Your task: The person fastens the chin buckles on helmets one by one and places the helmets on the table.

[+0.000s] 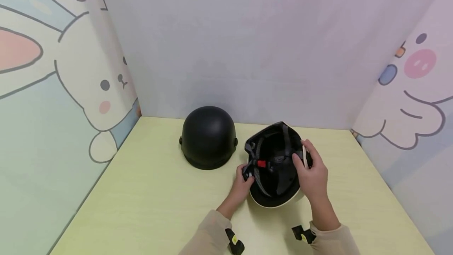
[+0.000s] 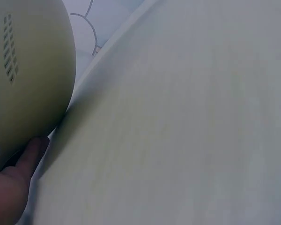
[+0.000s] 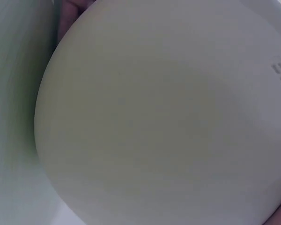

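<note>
A cream-shelled helmet (image 1: 270, 174) is tipped with its black inside facing me in the head view. Grey straps cross the inside, and a red buckle piece (image 1: 261, 163) lies at the left. My left hand (image 1: 240, 187) grips the helmet's left rim, thumb on the near side. On the opposite rim, my right hand (image 1: 313, 174) holds on beside a white edge piece. Slotted vents mark the shell (image 2: 37, 93) in the left wrist view. The smooth outer shell (image 3: 164, 117) fills most of the right wrist view, hiding much of the right hand.
To the left of the held helmet stands a black helmet (image 1: 209, 139), dome up, with a round knob on each side. Both are over a pale yellow table (image 1: 152, 204). A plain wall (image 1: 240, 50) rises behind, and cartoon-printed walls (image 1: 74, 101) flank the table.
</note>
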Motion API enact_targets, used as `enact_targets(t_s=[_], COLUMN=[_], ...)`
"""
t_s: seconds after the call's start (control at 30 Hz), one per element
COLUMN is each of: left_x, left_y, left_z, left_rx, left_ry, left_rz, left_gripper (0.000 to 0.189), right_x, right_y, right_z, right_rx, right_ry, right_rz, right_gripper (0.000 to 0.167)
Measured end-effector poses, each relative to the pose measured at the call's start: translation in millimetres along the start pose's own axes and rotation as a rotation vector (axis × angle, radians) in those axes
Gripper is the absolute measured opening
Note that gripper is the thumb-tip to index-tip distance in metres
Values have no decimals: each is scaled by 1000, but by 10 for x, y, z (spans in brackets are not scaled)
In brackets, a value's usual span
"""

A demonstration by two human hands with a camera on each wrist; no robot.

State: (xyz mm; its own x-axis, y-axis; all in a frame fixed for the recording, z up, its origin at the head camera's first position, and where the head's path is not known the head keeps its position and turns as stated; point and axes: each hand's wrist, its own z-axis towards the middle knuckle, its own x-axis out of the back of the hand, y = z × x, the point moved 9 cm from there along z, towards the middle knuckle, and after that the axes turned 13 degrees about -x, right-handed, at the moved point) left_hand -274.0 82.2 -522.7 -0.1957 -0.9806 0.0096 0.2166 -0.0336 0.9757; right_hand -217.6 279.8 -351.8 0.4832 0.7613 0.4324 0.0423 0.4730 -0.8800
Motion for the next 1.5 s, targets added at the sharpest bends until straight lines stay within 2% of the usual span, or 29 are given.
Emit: enact_targets(t_s=[0.13, 0.33, 0.47, 0.57, 0.67, 0.7, 0.8, 0.9, 0.93, 1.13, 1.23, 1.3, 1.4, 1.5], left_x=[-9, -3, 14, 30, 52, 62, 64, 43, 31, 52, 95, 127, 138, 58], left_y=[-41, -122, -151, -147, -130, -74, -51, -25, -67, -15, 81, 196, 435, 721], left_z=[-4, -13, -13, -17, -23, -33, -32, -27, -14, -1, 3, 13, 50, 101], left_rx=[7, 54, 72, 92, 108, 112, 112, 109, 102, 35, -9, -40, -108, -198], left_ry=[-2, -9, -10, -6, 10, 11, 18, 11, 11, 4, 4, 9, 8, -38], left_rz=[-55, -40, -26, -23, -34, -43, -41, -15, 0, 77, 170, 251, 337, 379], left_gripper=[50, 50, 49, 50, 51, 51, 50, 50, 50, 63, 67, 67, 68, 67], right_x=[-35, -43, -15, 18, 5, -12, -79, -119, -131, -160, -167, -171, -169, -153], right_y=[-41, -48, 9, 103, 248, 292, 428, 525, 558, 638, 636, 635, 636, 628], right_z=[-13, -8, 13, 49, 106, 124, 179, 208, 215, 211, 208, 209, 217, 215], right_rx=[19, 84, 149, 157, 114, 91, 3, -77, -98, -162, -169, -172, -177, -183], right_ry=[-22, -85, -106, -113, -146, -166, -220, -240, -245, -230, -228, -229, -224, -207], right_rz=[-14, -17, 32, 86, 151, 176, 275, 354, 382, 476, 491, 490, 485, 475], right_gripper=[48, 52, 50, 48, 47, 48, 51, 55, 55, 54, 54, 54, 54, 55])
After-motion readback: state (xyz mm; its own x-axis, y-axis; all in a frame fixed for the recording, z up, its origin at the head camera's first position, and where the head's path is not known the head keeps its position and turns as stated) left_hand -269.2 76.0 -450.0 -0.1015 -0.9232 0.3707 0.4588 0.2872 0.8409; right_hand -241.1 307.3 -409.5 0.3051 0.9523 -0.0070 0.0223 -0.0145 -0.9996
